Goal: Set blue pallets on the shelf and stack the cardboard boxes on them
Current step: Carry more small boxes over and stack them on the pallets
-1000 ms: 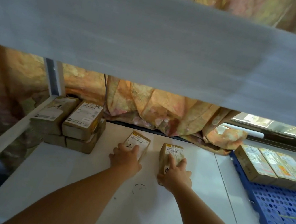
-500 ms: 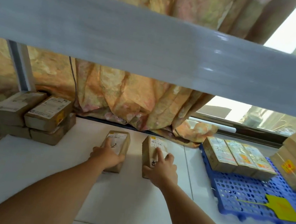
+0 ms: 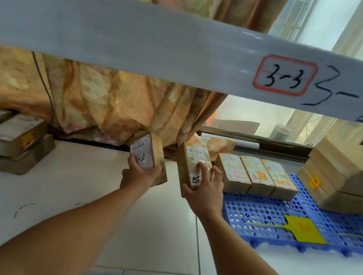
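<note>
My left hand grips a small cardboard box marked "2-2", tilted up off the white shelf. My right hand grips a second small cardboard box, also raised and tilted. Just right of it, a blue pallet lies on the shelf with three small boxes in a row at its back and larger cardboard boxes stacked at its far right.
Several small boxes are stacked at the shelf's left end. The upper shelf beam crosses overhead with a "3-3" label. A curtain hangs behind. A yellow tag lies on the pallet.
Both hands have closed on the two small boxes and lifted them off the shelf, tilting them up and carrying them to the right toward the pallet. The view has swung right.
</note>
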`<state>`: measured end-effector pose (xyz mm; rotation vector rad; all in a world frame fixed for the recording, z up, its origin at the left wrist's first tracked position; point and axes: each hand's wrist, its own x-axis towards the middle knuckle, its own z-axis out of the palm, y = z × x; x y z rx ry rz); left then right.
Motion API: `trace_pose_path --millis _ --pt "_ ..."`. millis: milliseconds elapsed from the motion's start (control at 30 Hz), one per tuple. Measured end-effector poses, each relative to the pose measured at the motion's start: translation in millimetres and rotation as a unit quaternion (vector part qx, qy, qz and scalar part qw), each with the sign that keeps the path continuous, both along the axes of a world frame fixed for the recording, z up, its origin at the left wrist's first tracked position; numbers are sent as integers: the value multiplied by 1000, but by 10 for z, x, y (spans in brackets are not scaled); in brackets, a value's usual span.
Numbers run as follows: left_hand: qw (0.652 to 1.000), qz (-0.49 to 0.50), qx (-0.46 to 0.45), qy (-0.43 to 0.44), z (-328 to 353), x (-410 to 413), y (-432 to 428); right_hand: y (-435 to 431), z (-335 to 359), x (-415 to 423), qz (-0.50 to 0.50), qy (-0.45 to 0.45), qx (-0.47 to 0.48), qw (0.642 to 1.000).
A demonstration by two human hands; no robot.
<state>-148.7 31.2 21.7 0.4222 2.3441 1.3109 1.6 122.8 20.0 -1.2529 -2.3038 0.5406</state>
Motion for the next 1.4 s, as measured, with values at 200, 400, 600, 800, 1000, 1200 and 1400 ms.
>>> trace_pose_path --millis 200,400,600,800,1000,1200,1400 --pt "993 -52 84 -58 142 179 420 158 121 206 -62 29 28 997" --pt "980 -122 132 -88 286 363 810 332 244 458 -129 37 65 989" --pt "974 -165 127 -94 384 552 1043 611 296 673 -193 70 67 976" --pt "978 -149 120 -89 463 713 1419 1030 341 864 -200 87 74 973" --pt "986 -121 44 -101 464 1014 1855 1589 432 1208 -165 92 74 979" --pt "989 -125 -81 -4 444 1323 2215 2099 389 1552 -104 96 56 988" --pt "982 -101 -150 52 439 1492 2420 2354 300 1728 -58 92 41 993"
